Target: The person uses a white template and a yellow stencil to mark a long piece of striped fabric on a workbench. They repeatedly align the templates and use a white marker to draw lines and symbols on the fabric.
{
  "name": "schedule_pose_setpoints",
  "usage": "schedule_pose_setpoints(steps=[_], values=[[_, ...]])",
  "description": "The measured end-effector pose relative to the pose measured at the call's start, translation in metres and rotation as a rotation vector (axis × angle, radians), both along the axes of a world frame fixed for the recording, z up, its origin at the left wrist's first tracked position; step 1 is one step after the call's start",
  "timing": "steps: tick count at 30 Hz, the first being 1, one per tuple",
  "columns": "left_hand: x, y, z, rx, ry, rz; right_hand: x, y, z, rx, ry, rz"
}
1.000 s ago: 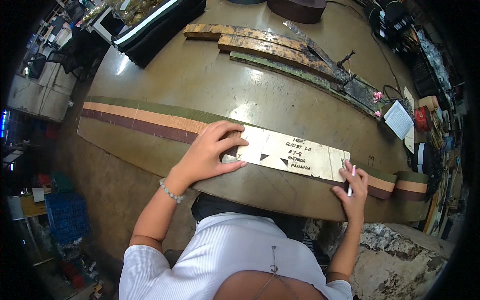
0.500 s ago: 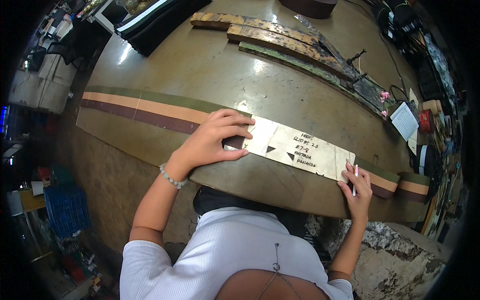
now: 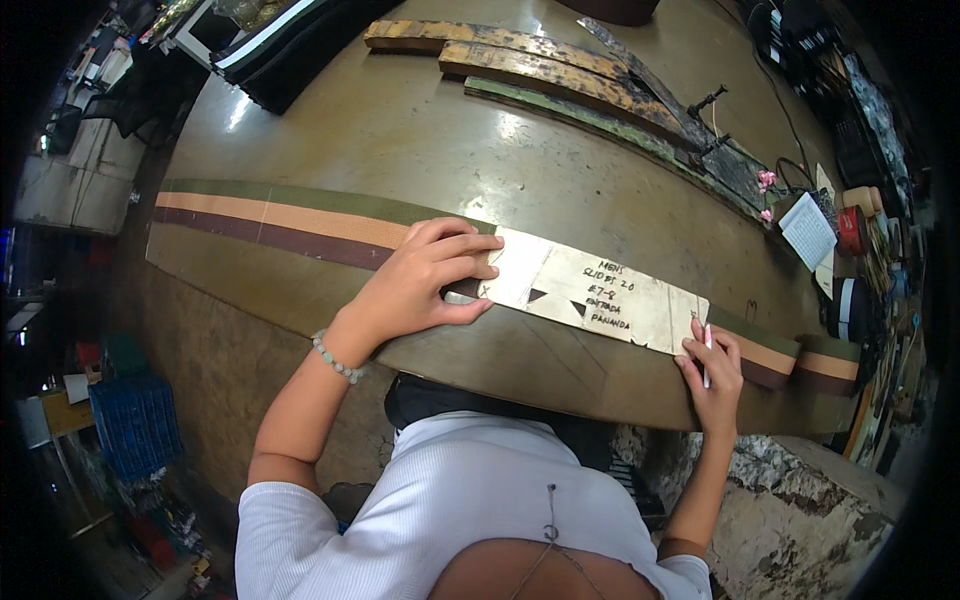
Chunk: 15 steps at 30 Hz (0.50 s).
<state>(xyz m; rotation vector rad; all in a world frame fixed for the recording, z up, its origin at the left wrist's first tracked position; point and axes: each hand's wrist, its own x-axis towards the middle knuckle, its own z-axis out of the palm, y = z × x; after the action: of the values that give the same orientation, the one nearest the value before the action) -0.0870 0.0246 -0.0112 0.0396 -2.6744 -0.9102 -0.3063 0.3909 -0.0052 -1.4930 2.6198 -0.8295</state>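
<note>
A long pale card template point(image 3: 570, 285), with handwriting and small dark notches, lies along a green, tan and maroon striped strap point(image 3: 330, 221) on the table. My left hand point(image 3: 432, 272) rests on the template's left end, fingers spread and thumb apart near its lower edge. At the opposite end, my right hand point(image 3: 714, 375) pinches a slim white pen point(image 3: 708, 358), standing nearly upright, while its fingertips touch the template's corner. The strap runs out from under both ends of the template. Toward the right it folds over into a loop point(image 3: 828, 362).
Worn wooden bars point(image 3: 560, 83) and a clamp-like metal fitting point(image 3: 712, 120) lie across the table's far side. Dark stacked material point(image 3: 290, 60) sits far left. A written paper sheet point(image 3: 806, 232), pink flowers point(image 3: 766, 181) and rolls crowd the right edge. A blue crate point(image 3: 135, 420) stands on the floor.
The whole view has shifted slightly. Both hands, the template and the strap keep nearly the same places relative to each other.
</note>
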Motion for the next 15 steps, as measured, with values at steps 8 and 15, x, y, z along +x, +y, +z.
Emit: schedule_pose_setpoints(steps=[8,15], values=[[-0.016,0.025,0.018,-0.300,-0.088,-0.146,-0.001,-0.001,0.000,0.015,0.055,0.034],[-0.025,0.074,0.011,-0.466,-0.313,0.012,-0.001,-0.002,0.002,0.008,0.040,0.013]])
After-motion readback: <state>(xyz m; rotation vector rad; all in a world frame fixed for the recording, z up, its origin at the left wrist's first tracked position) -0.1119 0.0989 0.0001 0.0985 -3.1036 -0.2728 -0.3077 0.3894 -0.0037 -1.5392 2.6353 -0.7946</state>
